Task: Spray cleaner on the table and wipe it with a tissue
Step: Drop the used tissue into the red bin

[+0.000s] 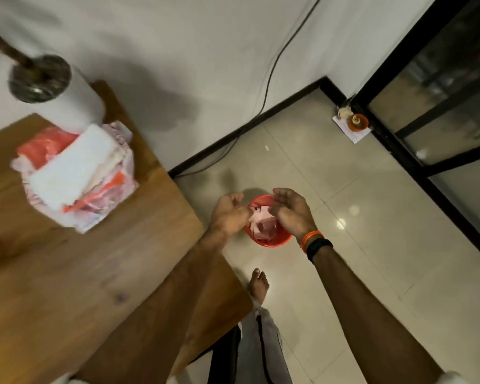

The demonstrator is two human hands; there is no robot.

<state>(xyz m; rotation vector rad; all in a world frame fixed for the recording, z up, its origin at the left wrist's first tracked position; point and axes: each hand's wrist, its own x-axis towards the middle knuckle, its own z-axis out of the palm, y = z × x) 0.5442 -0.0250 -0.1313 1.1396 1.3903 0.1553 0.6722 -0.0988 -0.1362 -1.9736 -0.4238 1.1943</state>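
My left hand point(227, 214) and right hand point(291, 214) are covering most of the red bin point(272, 241), so I'm only seeing part of its rim and some pink tissue point(263, 225); whether my fingers are pinching it, I cannot tell. The tissue pack point(75, 176) is smearing into blur, print unreadable. The white roll point(81, 103) and the dark object point(39, 79) above it are blurring too. The frame is cutting off the table point(67, 286) at left and bottom. The small orange item point(358, 121) is too tiny to identify.

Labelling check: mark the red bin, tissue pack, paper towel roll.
red bin point(272, 241), head view, lower front rim.
tissue pack point(75, 173), head view, white top tissue.
paper towel roll point(79, 106), head view, white side.
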